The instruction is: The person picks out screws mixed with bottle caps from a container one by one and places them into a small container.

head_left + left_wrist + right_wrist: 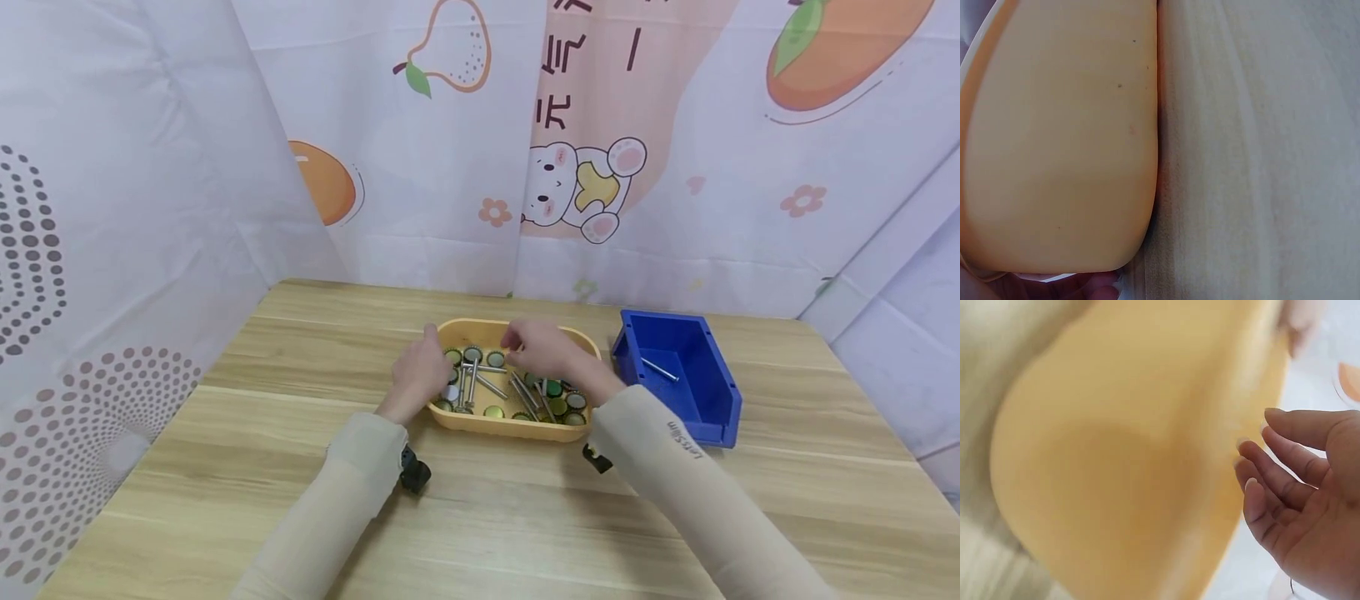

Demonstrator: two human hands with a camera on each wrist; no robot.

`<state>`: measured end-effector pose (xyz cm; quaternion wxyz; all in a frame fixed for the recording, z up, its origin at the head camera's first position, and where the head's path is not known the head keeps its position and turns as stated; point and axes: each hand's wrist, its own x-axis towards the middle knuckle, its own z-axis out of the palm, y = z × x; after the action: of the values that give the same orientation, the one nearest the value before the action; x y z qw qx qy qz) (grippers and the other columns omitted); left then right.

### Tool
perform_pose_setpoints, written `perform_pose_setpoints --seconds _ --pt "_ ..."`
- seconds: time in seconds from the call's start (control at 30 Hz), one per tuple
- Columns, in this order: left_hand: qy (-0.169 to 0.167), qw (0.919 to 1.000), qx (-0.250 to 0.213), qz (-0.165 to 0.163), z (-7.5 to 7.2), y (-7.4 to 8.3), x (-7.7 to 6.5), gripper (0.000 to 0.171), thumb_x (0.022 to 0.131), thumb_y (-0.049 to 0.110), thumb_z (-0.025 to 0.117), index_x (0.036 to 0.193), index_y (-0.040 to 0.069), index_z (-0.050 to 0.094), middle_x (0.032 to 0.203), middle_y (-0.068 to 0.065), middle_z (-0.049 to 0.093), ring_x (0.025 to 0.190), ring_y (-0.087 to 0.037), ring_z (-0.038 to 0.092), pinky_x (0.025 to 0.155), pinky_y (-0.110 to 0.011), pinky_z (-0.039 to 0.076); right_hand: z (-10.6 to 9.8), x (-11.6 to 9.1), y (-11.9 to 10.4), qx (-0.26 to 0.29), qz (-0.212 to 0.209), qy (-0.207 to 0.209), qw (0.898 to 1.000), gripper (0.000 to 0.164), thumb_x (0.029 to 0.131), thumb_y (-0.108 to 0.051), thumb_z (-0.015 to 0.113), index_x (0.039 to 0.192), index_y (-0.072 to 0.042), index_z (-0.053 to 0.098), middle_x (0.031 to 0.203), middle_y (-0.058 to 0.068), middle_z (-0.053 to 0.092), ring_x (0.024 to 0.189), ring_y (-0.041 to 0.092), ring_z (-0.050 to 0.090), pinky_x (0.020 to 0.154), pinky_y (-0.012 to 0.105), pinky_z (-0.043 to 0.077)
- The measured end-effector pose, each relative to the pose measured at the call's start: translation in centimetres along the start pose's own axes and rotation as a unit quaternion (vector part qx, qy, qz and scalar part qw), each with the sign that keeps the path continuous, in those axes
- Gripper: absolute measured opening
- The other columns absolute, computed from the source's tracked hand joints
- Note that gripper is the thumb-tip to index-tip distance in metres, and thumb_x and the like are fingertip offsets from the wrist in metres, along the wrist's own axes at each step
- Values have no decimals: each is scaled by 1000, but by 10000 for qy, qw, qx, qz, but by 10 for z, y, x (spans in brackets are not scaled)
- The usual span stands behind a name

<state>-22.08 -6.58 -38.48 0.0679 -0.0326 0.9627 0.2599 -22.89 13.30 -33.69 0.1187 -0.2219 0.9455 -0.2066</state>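
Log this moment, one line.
left hand: at left end of yellow tray; right hand: above tray, nothing held; tray: bottle caps, screws; blue bin: one screw

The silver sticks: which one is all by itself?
The silver stick lying alone in the blue bin; the other sticks lie with bottle caps in the yellow tray.

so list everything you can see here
table: 1, light wood, below
curtains: count unclear, mostly white, behind table
tray: 1, yellow-orange, on table
bottle caps: many, green, gold, whitish, in tray
screws or nails: several, silver, in tray
bin: 1, blue, right of tray
screw or nail: 1, silver, in bin
wrist devices: 2, black, by the sleeves
sleeves: 2, beige, on forearms
left hand: 1, bare, at tray's left end
right hand: 1, bare, over tray
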Motion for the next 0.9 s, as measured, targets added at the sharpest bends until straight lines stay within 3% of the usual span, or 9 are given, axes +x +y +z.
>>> perform_pose_setpoints --seconds 0.27,0.57,0.9 --pt "66 9999 -72 26 -1 0 2 42 96 17 51 134 4 39 79 -10 60 62 -22 57 48 -30 41 28 11 -14 -421 1 -34 9991 29 91 -11 64 118 1 63 117 15 63 112 30 58 99 44 49" --pt "65 9999 -107 36 -1 3 1 40 95 17 53 132 4 40 79 -10 60 61 -22 57 47 -30 41 47 15 -14 -495 471 -36 9977 47 90 -30 71 128 -5 57 124 12 57 115 27 54 100 44 47" --pt "43 9999 -155 8 0 0 -1 41 95 15 53 133 4 39 81 -10 60 62 -22 56 48 -30 41 54 17 -10 -840 337 3 9959 19 88 -21 74 102 -9 67 103 6 63 92 20 57 84 39 51"
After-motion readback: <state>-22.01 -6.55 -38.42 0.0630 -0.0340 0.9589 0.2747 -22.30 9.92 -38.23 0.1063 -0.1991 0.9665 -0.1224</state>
